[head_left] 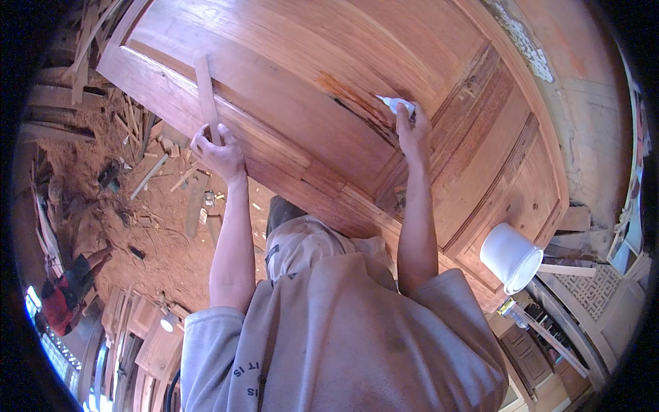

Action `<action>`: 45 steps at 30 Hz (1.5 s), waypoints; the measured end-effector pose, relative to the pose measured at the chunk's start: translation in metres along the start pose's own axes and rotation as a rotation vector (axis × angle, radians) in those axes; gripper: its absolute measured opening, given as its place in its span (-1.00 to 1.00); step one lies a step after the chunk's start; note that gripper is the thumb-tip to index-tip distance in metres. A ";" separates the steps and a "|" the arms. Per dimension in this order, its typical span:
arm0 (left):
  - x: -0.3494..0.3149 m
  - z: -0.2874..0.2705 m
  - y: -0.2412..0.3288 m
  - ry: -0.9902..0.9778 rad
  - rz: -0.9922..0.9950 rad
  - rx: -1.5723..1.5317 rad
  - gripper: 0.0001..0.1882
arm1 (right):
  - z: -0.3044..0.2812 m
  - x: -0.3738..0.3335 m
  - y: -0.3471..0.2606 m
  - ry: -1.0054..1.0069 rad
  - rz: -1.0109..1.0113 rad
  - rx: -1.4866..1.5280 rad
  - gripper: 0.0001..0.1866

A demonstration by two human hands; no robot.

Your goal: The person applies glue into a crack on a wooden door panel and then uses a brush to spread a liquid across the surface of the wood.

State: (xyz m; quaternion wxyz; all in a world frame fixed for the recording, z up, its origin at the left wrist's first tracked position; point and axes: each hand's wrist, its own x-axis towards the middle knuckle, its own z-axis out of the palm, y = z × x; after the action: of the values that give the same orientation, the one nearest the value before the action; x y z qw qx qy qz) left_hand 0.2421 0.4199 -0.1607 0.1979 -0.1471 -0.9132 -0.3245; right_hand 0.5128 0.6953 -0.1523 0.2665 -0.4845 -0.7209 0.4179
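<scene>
A large panelled wooden door (274, 117) lies flat in front of me. My left hand (221, 152) grips the near end of a thin flat wooden strip (205, 89), whose far part reaches over the door's left rail. In my right hand (413, 130) is a small white glue bottle (398, 104), held closed in the fingers above the door with its pointed nozzle toward the left. Just left of the nozzle, a dark crack with an orange-brown stain (343, 93) runs along the panel.
A white bucket (511, 257) stands at the door's near right corner, with a small can (511, 309) beside it. Wood offcuts (154, 154) and sawdust cover the floor at left. Another person (65, 292) is at the far left. Carved wooden panels (590, 292) lean at right.
</scene>
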 end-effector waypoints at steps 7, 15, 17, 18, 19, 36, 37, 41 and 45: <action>0.000 0.001 -0.001 -0.044 -0.044 -0.032 -0.59 | 0.001 0.005 -0.007 -0.068 -0.002 -0.003 -0.75; 0.001 -0.001 0.001 -0.004 -0.006 -0.001 -0.62 | 0.007 0.007 -0.033 -0.092 0.024 -0.072 -0.62; 0.001 -0.002 0.002 0.001 0.015 0.010 -0.63 | 0.009 0.009 -0.036 -0.139 0.063 -0.044 -0.60; 0.001 -0.002 0.002 0.007 0.036 0.021 -0.63 | 0.010 0.009 -0.038 -0.140 0.063 -0.043 -0.60; 0.002 -0.002 0.003 0.008 0.036 0.022 -0.63 | 0.010 0.010 -0.040 -0.153 0.085 -0.046 -0.60; 0.001 -0.001 -0.002 0.004 -0.003 0.005 -0.62 | 0.037 0.021 -0.066 -0.147 0.008 -0.052 -0.67; 0.001 -0.001 -0.003 0.004 -0.003 0.006 -0.62 | 0.040 0.021 -0.068 -0.138 0.020 -0.048 -0.68; 0.000 0.000 0.004 0.003 0.004 0.009 -0.62 | 0.052 0.026 -0.056 -0.087 0.002 0.054 -0.65; 0.001 -0.001 0.002 -0.012 0.002 0.031 -0.62 | 0.057 0.031 -0.051 -0.120 -0.028 -0.013 -0.60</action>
State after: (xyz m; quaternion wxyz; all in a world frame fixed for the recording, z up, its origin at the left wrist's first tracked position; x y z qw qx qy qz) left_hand 0.2418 0.4212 -0.1587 0.1948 -0.1471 -0.9192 -0.3089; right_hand 0.4311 0.6951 -0.1379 0.2256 -0.4503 -0.7449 0.4376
